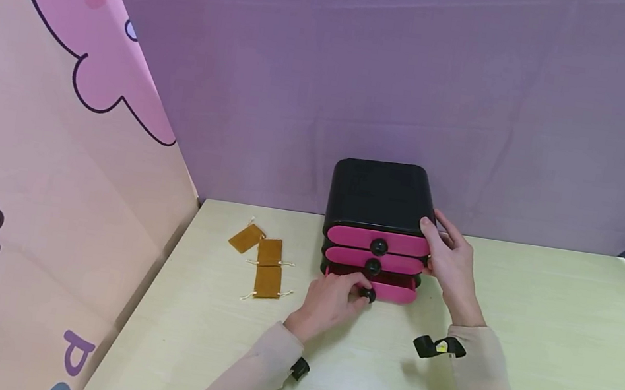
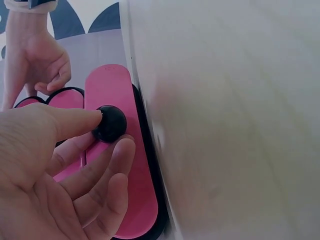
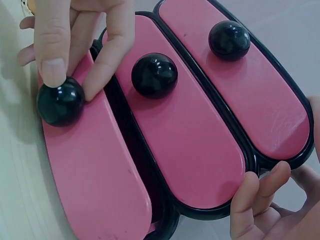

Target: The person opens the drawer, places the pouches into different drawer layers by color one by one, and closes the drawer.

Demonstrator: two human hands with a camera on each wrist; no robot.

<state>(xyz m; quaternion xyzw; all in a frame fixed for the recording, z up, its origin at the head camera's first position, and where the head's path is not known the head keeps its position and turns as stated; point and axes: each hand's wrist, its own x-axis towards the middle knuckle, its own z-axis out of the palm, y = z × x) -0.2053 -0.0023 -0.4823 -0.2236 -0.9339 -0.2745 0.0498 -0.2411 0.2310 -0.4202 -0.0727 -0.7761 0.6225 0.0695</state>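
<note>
A small black cabinet (image 1: 381,195) with three pink-fronted drawers stands on the table near its back edge. Its bottom drawer (image 1: 399,294) is pulled out a little, while the two above are closed. My left hand (image 1: 330,304) pinches the round black knob (image 2: 111,125) of that bottom drawer between thumb and fingers. At the cabinet's right side, my right hand (image 1: 453,271) holds the body, thumb on the upper front corner and fingers along the side. In the right wrist view, its curled fingertips (image 3: 245,197) lie by the drawer ends. The bottom drawer's inside is mostly hidden.
Three brown drawstring pouches lie left of the cabinet: a tilted one (image 1: 247,238), a middle one (image 1: 270,251) and a near one (image 1: 267,281). A purple cloth (image 1: 280,84) hangs behind the table (image 1: 541,320); a patterned panel (image 1: 50,185) borders the left.
</note>
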